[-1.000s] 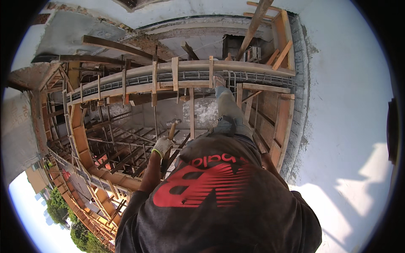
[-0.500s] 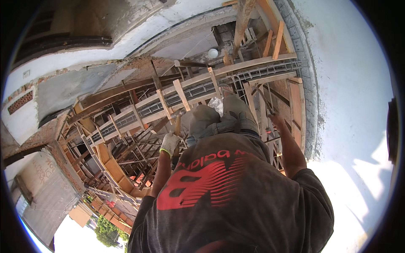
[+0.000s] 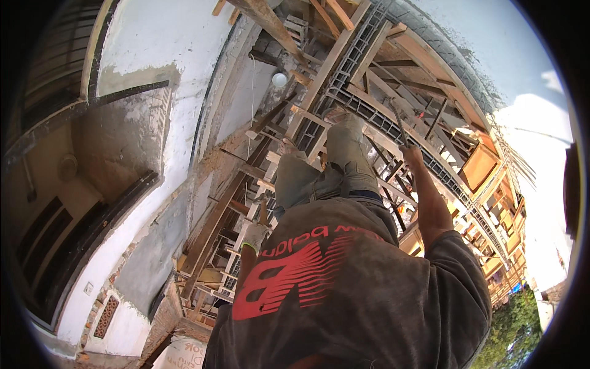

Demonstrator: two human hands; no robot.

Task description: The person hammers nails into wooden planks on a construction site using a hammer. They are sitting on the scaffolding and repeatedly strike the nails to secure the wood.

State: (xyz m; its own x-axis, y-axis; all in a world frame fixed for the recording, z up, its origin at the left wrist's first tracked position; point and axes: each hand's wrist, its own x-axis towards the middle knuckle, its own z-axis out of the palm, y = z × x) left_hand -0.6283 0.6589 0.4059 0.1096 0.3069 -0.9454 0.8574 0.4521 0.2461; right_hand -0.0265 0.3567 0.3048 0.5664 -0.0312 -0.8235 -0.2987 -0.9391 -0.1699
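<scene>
My left hand [image 3: 254, 235], in a pale knitted glove with a green cuff, is closed on the wooden handle of a hammer [image 3: 263, 212], low beside my left thigh. My bare right hand [image 3: 411, 155] grips a long, thin, dark bar [image 3: 397, 120] that points up and away; its exact kind is hard to make out. Below me, my feet are on or close to timber formwork boards [image 3: 324, 77]. A steel rebar cage [image 3: 356, 49] lies between those boards, and another rebar cage [image 3: 424, 157] branches off to the right.
Open gaps with timber props [image 3: 393, 209] lie under the beams. A round wooden post [image 3: 270, 24] slants across the far side. On the left stands a white wall [image 3: 172, 37] with a window-like opening. A white round bucket-like object [image 3: 279, 80] sits lower down. Orange-brown panels [image 3: 479, 166] stand right.
My view and body have turned, so the formwork now runs away from me and the left wall fills more of the picture. Both hands keep hold of the hammer and the bar.
</scene>
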